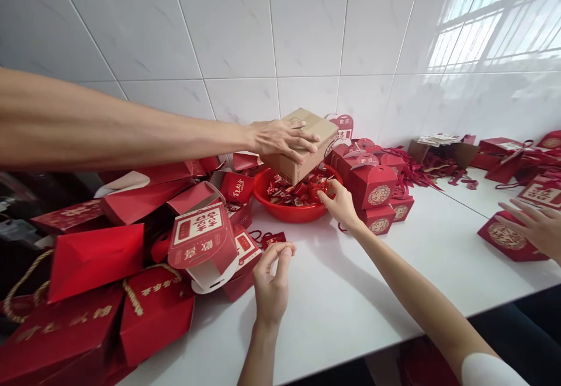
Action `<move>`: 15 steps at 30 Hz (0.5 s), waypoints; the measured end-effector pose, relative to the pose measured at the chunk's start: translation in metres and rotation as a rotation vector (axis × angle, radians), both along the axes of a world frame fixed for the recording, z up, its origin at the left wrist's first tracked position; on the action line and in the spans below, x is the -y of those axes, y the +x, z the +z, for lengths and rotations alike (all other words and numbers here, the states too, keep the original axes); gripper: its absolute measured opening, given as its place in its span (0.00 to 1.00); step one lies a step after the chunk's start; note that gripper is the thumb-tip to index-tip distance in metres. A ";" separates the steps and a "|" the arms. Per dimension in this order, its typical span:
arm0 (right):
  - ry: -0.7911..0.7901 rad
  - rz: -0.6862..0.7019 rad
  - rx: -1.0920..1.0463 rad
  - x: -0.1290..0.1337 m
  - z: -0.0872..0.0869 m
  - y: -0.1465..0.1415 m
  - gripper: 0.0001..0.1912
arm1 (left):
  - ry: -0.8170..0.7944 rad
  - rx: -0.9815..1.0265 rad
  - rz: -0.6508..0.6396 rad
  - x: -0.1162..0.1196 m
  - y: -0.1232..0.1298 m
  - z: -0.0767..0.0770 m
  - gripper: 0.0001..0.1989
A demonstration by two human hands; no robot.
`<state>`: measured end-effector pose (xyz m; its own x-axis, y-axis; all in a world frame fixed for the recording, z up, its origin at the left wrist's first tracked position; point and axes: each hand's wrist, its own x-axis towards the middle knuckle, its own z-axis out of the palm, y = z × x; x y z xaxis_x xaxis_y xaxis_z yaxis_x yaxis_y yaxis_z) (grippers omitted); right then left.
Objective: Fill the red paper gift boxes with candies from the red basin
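My left hand (pixel 272 284) is raised over the white table, its fingers curled and thumb pressed against them. Whether anything is pinched there is hidden. Just behind its fingertips lies a small red pouch (pixel 274 238) with a dark cord. My right hand (pixel 339 204) reaches to the right rim of a red plastic bowl (pixel 291 215), thumb and fingers closed by the small red wrapped packets (pixel 284 193) inside. What it grips, if anything, cannot be made out. Above the bowl, another person's hand (pixel 287 139), coming from the left, holds a tilted cardboard box (pixel 313 129).
Red gift boxes (pixel 204 240) and rope-handled red bags (pixel 99 260) are piled at the left. Folded red boxes (pixel 377 187) stand stacked right of the bowl. Further right, another person's hand (pixel 541 228) touches a red box (pixel 508 237). A tiled wall (pixel 236 24) backs the table (pixel 342 304).
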<state>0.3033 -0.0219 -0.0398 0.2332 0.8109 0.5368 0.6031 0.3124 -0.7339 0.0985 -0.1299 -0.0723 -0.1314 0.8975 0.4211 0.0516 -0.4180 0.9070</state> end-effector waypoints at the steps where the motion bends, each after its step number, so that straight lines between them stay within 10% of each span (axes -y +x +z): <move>1: -0.001 -0.005 0.027 -0.002 0.000 0.001 0.16 | -0.004 -0.001 0.004 -0.001 0.000 0.000 0.12; 9: 0.139 0.081 0.327 0.000 -0.007 -0.030 0.21 | 0.001 -0.013 0.023 0.000 -0.005 0.000 0.11; 15: 0.199 0.429 0.681 0.020 -0.019 -0.078 0.10 | 0.083 0.043 0.080 0.005 -0.006 0.005 0.10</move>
